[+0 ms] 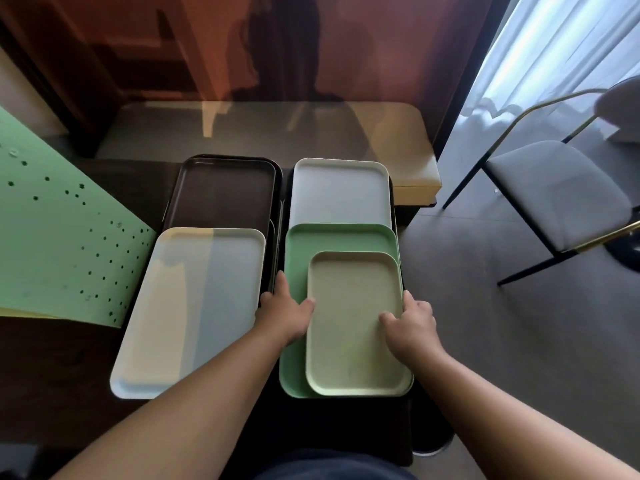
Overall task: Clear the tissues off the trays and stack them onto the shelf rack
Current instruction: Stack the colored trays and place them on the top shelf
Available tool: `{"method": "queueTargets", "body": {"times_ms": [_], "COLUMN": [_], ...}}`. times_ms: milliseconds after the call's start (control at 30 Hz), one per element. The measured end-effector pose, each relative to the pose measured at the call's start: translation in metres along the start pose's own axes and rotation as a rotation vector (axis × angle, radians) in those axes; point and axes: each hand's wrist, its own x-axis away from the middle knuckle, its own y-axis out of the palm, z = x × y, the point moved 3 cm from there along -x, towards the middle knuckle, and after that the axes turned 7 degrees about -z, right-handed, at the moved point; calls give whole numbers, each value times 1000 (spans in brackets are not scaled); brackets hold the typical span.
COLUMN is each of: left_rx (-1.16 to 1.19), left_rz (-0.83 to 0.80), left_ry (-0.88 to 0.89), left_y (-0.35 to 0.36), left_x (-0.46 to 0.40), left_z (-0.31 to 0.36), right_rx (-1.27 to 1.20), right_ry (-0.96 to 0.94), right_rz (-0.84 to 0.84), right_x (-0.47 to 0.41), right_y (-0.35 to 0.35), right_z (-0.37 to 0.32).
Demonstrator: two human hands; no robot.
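A small pale olive tray (pixel 353 344) lies on top of a larger green tray (pixel 294 358) at the front right. My left hand (pixel 285 315) grips its left edge, thumb over the rim. My right hand (pixel 414 322) grips its right edge in the same way. Behind them sits a light grey tray (pixel 341 192). On the left, a white tray (pixel 187 313) partly overlaps a dark brown tray (pixel 225 192). No tissues show on any tray.
The trays rest on a dark surface (pixel 62 362). A green perforated panel (pixel 59 237) slants in at the left. A padded bench (pixel 415 168) stands behind, and a grey chair (pixel 557 195) with a black frame at the right on the grey floor.
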Motion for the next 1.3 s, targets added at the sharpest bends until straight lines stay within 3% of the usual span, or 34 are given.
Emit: {"method": "queueTargets", "body": {"times_ms": [300, 767, 1033, 1167, 1300], "left_rx": [175, 43, -20, -41, -2], "left_rz": [96, 111, 73, 14, 55], "left_ry": [21, -34, -49, -45, -60], "left_y": [-8, -13, -4, 1, -3], "left_x": [6, 13, 4, -2, 0], "left_z": [9, 16, 13, 16, 18], "right_rx": [-47, -369, -196, -210, -295], "right_ry": [1, 62, 52, 60, 93], "right_rz": [14, 120, 116, 49, 36], "right_x": [-4, -7, -5, -4, -7], "right_y": [0, -8, -1, 5, -6], "right_z": [-3, -13, -10, -13, -15]}}
